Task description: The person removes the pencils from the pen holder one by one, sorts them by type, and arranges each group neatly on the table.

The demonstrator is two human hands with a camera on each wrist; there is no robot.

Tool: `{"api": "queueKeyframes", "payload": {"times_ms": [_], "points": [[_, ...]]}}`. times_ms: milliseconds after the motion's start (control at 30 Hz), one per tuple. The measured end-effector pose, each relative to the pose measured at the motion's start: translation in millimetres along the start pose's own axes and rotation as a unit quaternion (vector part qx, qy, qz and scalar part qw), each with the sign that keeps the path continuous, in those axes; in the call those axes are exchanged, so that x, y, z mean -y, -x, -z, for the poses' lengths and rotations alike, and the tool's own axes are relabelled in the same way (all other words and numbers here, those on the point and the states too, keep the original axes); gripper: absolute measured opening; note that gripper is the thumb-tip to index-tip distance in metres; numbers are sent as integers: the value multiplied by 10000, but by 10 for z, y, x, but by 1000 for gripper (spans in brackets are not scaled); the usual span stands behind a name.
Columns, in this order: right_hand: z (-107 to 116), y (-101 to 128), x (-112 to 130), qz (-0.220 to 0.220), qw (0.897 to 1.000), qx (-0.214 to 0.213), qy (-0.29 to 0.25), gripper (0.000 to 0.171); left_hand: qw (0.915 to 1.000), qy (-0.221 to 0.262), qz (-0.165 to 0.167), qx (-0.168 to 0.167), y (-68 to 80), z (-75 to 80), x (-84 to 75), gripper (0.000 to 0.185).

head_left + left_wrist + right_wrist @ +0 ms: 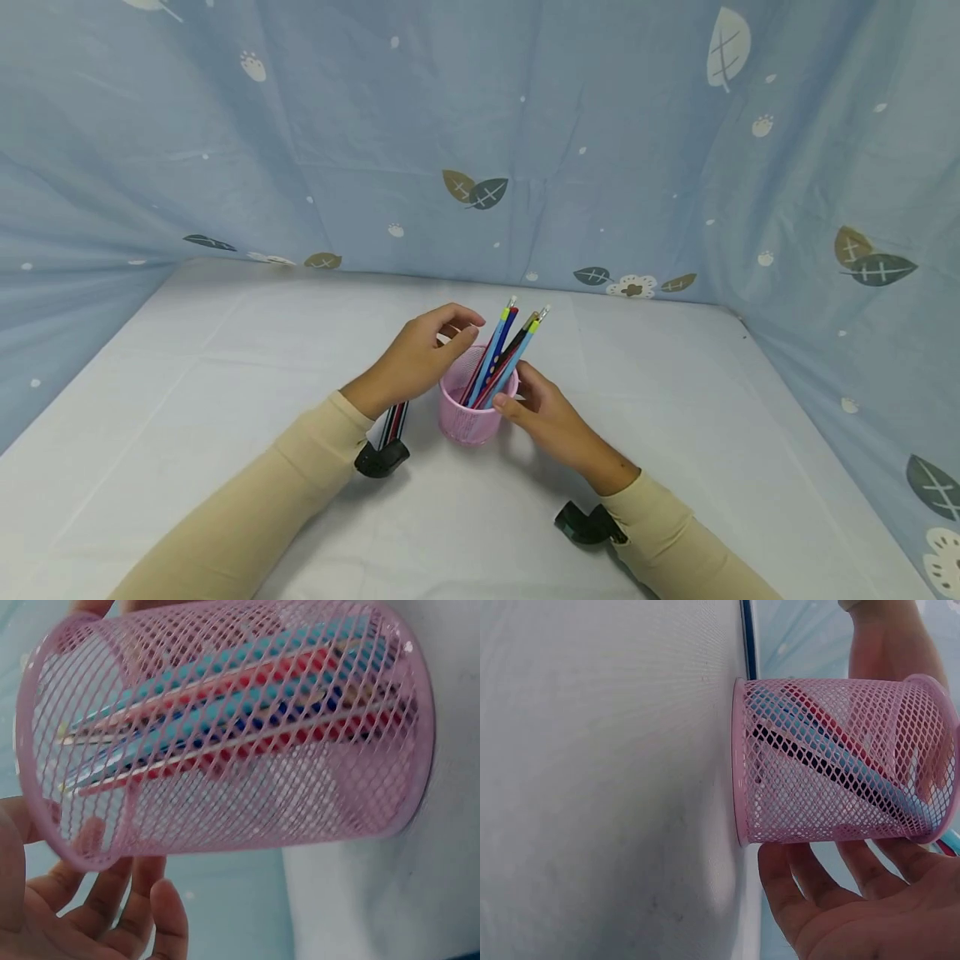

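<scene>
A pink mesh cup [468, 418] stands upright on the white table, holding several coloured pencils [504, 348] that lean to the right. My left hand [474, 325] hovers at the cup's left rim with fingers loosely curved and nothing in them. My right hand [517, 392] lies against the cup's right side, its fingers nearly straight. The left wrist view shows the mesh cup [225, 750], the pencils [225, 712] inside it and relaxed fingers [112, 907] by the rim. In the right wrist view the open palm [840, 900] lies along the cup [832, 765] wall.
The white table [225, 375] is walled in by a blue cloth [480, 125] printed with leaves at the back and both sides. Black camera mounts sit on the left wrist [382, 458] and on the right wrist [588, 525].
</scene>
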State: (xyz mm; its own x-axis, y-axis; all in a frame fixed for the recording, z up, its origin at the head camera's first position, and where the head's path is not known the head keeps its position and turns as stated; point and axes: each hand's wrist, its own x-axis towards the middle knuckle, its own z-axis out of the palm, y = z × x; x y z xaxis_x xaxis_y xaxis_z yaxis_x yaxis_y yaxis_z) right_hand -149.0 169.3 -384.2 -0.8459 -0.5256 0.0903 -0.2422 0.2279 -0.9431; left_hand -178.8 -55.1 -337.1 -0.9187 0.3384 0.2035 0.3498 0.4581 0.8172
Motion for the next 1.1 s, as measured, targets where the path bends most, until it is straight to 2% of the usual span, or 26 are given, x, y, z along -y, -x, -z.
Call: {"api": "queueKeyframes", "payload": {"times_ms": [300,733,1100], "points": [[12,14,-6,10,9999,149,-12,68,9997,90,97,193,6,-99,-11,31],[16,15,-15,139,9997,186,-24,63,9989,165,156,404,12,-124,1,31],[-6,20,-33,163,9997,181,-55,64,9986,317,256,323,23,-142,14,23]]}}
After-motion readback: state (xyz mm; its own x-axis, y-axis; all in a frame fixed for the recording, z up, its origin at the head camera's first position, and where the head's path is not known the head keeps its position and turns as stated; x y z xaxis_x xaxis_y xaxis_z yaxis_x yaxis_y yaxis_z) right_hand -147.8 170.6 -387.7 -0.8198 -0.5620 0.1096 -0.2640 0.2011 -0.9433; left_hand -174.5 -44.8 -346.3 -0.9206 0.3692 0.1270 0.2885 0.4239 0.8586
